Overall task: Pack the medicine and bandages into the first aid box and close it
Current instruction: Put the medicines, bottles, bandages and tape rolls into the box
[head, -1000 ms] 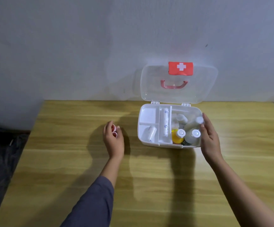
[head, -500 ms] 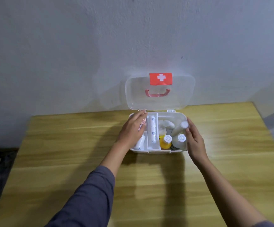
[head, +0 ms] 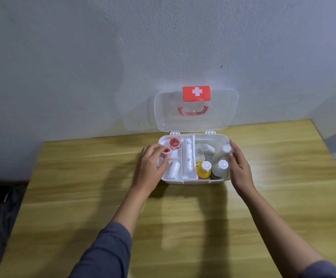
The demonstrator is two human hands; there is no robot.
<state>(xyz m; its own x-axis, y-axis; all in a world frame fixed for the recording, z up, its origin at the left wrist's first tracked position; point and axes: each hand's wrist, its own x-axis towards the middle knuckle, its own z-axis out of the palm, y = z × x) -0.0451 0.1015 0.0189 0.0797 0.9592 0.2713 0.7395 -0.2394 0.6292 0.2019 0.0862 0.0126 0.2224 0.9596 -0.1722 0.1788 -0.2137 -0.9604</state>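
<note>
- The first aid box (head: 193,180) sits on the wooden table (head: 83,187) against the wall (head: 83,57), its clear lid (head: 163,109) standing upright at 12 o'clock of the tray, with a red cross label (head: 196,93) and a pink handle (head: 192,111) showing on it.
- The left hand (head: 150,167) rests at the box's 9 o'clock rim, its fingertips pinching a small red-cored tape roll (head: 165,152) just over the rear-left compartment.
- A second red tape roll (head: 174,142) lies in that same compartment, toward 1 o'clock of the held roll.
- A wrapped bandage roll (head: 173,169) lies in the front-left compartment; a long wrapped bandage (head: 189,155) fills the narrow middle slot.
- The large right compartment holds a yellow bottle (head: 203,171), a white-capped bottle (head: 221,167), another bottle (head: 222,151) lying tilted, and white packets (head: 204,149).
- The right hand (head: 239,167) lies flat with loose, extended fingers against the box's 3 o'clock wall, grasping nothing.
</note>
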